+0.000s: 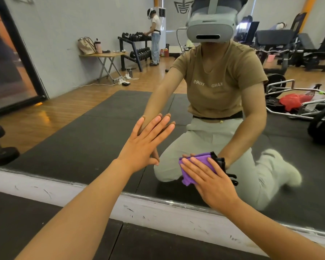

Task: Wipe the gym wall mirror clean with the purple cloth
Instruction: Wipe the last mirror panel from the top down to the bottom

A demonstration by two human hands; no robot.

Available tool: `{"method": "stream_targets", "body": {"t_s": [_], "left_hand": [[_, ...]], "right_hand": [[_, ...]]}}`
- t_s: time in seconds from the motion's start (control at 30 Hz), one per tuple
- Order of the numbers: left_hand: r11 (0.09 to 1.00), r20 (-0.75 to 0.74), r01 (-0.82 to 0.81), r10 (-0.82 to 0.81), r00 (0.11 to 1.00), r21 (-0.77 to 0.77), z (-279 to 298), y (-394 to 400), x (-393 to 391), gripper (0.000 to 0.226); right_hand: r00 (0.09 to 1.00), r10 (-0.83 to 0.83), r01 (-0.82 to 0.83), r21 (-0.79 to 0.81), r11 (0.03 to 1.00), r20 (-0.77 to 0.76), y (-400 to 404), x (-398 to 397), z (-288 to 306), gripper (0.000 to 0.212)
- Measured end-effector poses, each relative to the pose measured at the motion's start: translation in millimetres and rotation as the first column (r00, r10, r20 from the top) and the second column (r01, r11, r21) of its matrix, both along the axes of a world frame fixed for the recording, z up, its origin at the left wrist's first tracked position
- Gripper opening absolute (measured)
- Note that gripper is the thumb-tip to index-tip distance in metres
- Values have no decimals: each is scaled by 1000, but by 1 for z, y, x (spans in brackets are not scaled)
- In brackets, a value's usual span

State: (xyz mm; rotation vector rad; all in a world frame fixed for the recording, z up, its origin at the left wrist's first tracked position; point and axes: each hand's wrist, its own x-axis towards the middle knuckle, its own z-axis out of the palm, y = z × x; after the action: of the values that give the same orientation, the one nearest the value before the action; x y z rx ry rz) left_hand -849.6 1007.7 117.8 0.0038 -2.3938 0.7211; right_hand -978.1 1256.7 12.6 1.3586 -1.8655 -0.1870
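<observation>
The wiping is on: low right of middle, the flat right hand [212, 180] presses the purple cloth [196, 167] on the mirror [101, 113], the flat left hand [144, 143] leans there too, and next comes a sideways rub.

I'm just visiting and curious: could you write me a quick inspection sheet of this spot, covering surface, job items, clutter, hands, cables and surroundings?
Surface: wall mirror, low section near the floor, reflecting the gym.
Job's things: purple cloth, flat against the glass.
Clutter: dumbbell on the floor at left.
Hands: left hand flat on the mirror; right hand presses the cloth, fingers straight.
Cables: white cable, seen in reflection.
Surroundings: black floor mat, scuffed white baseboard.
</observation>
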Motion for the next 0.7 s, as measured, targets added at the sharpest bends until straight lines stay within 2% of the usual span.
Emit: {"method": "stream_targets", "body": {"t_s": [0.2, 0.33, 0.4, 0.53, 0.7], "left_hand": [[999, -14, -36, 37, 999, 24, -1, 9, 3, 164], [997, -44, -56, 58, 997, 55, -4, 21, 5, 162], [996, -54, -50, 54, 997, 67, -3, 24, 8, 157], [995, -56, -11, 16, 998, 95, 1, 28, 18, 145], [975, -84, -28, 48, 995, 221, -4, 31, 32, 126]], "right_hand": [[998, -54, 54, 0, 999, -33, 33, -15, -8, 71], [999, -29, 29, 15, 999, 20, 11, -1, 3, 95], [1000, 16, -16, 44, 999, -5, -13, 6, 21, 98], [993, 61, -49, 119, 992, -99, -41, 9, 49, 91], [988, 80, -66, 110, 992, -134, -25, -6, 72, 108]]}}
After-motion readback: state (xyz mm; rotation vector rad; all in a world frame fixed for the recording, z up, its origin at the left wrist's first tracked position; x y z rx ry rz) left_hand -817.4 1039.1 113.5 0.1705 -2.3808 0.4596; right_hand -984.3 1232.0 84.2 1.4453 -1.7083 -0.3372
